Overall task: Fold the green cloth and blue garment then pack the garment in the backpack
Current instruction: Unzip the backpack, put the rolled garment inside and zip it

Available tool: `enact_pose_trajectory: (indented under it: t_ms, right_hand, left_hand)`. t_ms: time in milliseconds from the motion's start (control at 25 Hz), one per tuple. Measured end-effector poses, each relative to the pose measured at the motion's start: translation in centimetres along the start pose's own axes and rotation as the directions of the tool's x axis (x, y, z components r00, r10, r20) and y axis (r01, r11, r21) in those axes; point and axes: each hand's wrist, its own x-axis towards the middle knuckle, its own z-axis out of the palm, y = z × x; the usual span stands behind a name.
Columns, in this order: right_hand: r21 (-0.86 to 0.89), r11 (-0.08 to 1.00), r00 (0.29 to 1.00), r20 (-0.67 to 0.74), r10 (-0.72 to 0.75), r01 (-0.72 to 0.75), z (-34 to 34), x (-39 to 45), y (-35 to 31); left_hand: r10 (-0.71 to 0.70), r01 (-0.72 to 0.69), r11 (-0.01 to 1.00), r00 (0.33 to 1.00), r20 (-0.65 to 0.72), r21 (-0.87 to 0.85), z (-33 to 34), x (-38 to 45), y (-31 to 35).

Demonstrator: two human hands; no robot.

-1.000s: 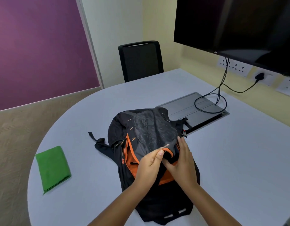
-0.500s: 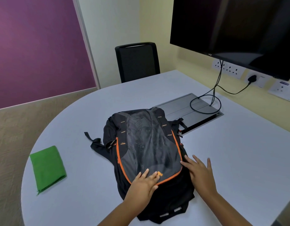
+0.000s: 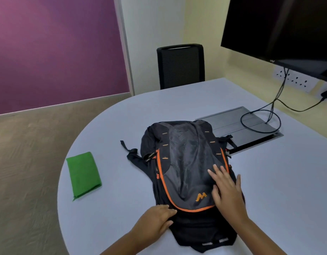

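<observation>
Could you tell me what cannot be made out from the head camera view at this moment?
- Blue garment: not visible anywhere; if packed, the closed backpack hides it.
- Left hand: its fingers curl at the backpack's near left edge, so whether they grip it is unclear.
- Backpack's near end: partly covered by the right hand, lying flat on it.
- Screen: cut off by the top and right edges.
- Green cloth: the number of folds is too fine to count.

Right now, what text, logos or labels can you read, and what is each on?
Backpack: an orange zigzag logo shaped like "M", no words.
Screen: a small mark on the lower bezel, too small to read.
Green cloth: nothing written.
Wall sockets: no legible labels.
</observation>
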Motion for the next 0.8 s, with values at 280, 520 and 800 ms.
enact_pose_trajectory:
  t_ms: [280, 520, 800]
  right_hand:
    - [0.104, 0.986, 0.988, 0.06, -0.139, 0.133, 5.0, 3.1, -9.3]
    - [0.211, 0.968, 0.973, 0.156, -0.168, 0.133, 8.7, 3.4, -14.1]
    - [0.155, 0.981, 0.958, 0.24, -0.155, 0.12, 10.9, 3.4, -16.0]
  left_hand:
    - [-0.54, 0.463, 0.839, 0.773, -0.333, -0.286, -3.8, -5.4, -9.1]
    - [-0.883, 0.672, 0.469, 0.345, -0.319, -0.573, -7.7, -8.0, -17.7]
    - [-0.997, 0.849, 0.073, 0.059, -0.042, -0.524, -10.7, -6.9, -24.9]
